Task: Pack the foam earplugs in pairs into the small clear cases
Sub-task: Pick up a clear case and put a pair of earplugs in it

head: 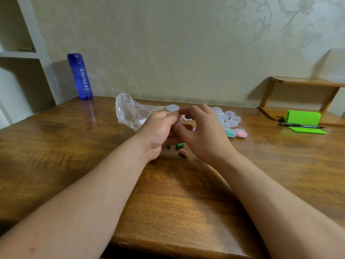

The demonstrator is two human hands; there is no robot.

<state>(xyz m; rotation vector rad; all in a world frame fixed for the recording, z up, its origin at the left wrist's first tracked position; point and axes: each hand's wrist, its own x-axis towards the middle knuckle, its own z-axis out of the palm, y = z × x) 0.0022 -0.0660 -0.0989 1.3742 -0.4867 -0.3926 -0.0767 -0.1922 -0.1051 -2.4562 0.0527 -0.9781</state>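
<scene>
My left hand (160, 131) is raised just above the middle of the table (74, 146). Its fingers are curled round a small clear case (172, 107), whose lid stands open at the far side of my knuckles. My right hand (203, 135) is close against it from the right, fingers bent and thumb tucked in toward the case. Whether they pinch anything I cannot tell, since the gap between them is hidden.

Under my hands, on the wood, lie a green earplug (180, 145) and, just nearer to me, a salmon earplug (183, 153), the two apart from each other. A crumpled plastic bag (128, 111) lies to the far left of my hands.

To the right, a cluster of clear cases (228, 116) sits bunched together. At its near edge are two closed ones side by side, the green-filled case (230, 133) and the pink-filled case (240, 133).

A blue bottle (80, 77) stands upright at the far left by the wall. At the far right, a black pen (300, 125) lies beside folded green paper (302, 117), below a wooden shelf (298, 81).
</scene>
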